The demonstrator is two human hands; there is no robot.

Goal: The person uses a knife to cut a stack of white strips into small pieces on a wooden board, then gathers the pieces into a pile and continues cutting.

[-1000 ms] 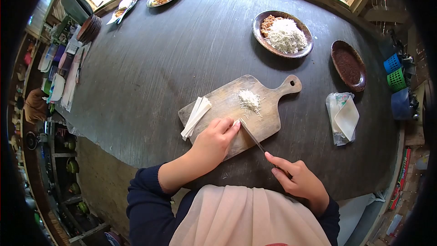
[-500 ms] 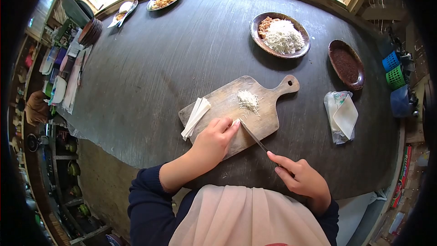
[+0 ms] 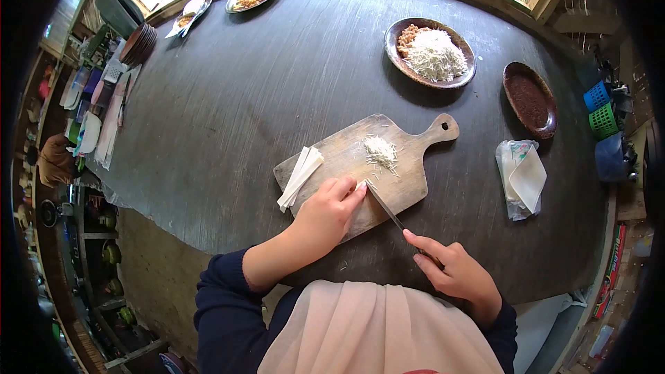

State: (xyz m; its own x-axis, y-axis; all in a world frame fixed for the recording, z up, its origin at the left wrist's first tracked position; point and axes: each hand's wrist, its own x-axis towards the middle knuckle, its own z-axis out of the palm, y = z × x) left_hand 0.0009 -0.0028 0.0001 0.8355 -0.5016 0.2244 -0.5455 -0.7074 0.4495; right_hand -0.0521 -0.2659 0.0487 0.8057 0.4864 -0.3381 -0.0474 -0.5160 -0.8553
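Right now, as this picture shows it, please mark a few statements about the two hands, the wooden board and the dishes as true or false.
1. The right hand holds a thin metal knife. True.
2. The wooden cutting board with a handle is bare. False: a pile of fine white shreds lies on it, and a stack of white strips lies at its left edge.
3. The left hand rests on the board. True.
4. The round brown bowl is empty. False: it holds white shreds and brownish food.
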